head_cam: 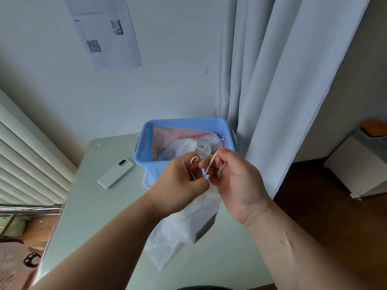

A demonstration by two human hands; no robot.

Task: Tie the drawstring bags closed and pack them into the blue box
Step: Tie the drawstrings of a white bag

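A white drawstring bag (194, 218) hangs above the table in front of the blue box (146, 143). Its mouth is hidden behind my hands. My left hand (180, 185) pinches a white loop of the drawstring (208, 168) near the bag's top. My right hand (232, 176) grips the other strand, which runs up between its thumb and fingers. The two hands almost touch. Inside the blue box lie tied white and pink bags (188, 141) with their cords bunched at the right. Another flat white bag (161, 252) lies on the table under the hanging one.
A white remote-like device (115, 173) lies on the pale table (94, 216) left of the box. A grey curtain (272, 101) hangs just right of the box. A radiator (25, 160) runs along the left. Dark floor and a white cabinet (360, 166) are at the right.
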